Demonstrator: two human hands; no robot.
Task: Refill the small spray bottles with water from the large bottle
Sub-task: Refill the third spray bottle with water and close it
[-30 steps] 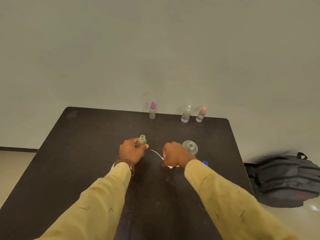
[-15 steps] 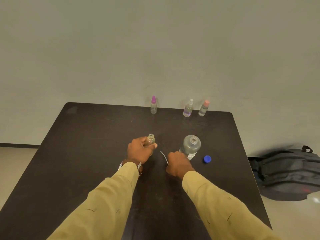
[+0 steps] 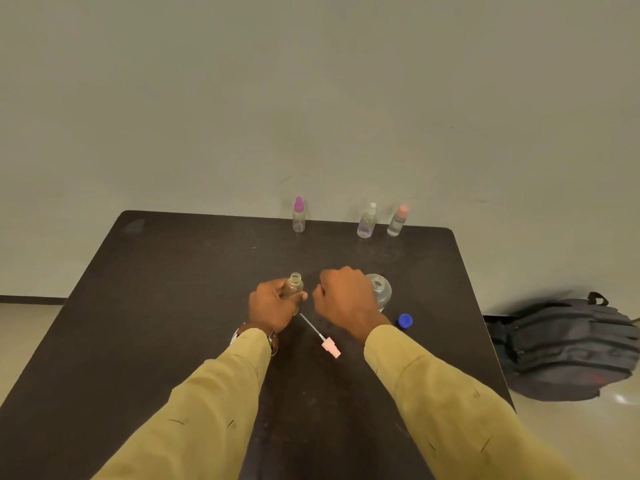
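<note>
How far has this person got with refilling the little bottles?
Done: the large bottle is uncapped, its blue cap beside it; one pump sprayer lies removed. In hand: the left hand holds the open small bottle. Left: pouring; three capped bottles wait behind.

Left hand (image 3: 273, 306) gripping, right hand (image 3: 346, 301) loosely curled, both arms outstretched.

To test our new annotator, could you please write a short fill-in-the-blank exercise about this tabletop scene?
1. The left hand grips an uncapped small bottle, whose pink spray head lies on the ____.
2. The loose cap beside the large bottle is ____.
3. At the table's far edge stand ____ capped spray bottles.

Missing words: table; blue; three
</note>
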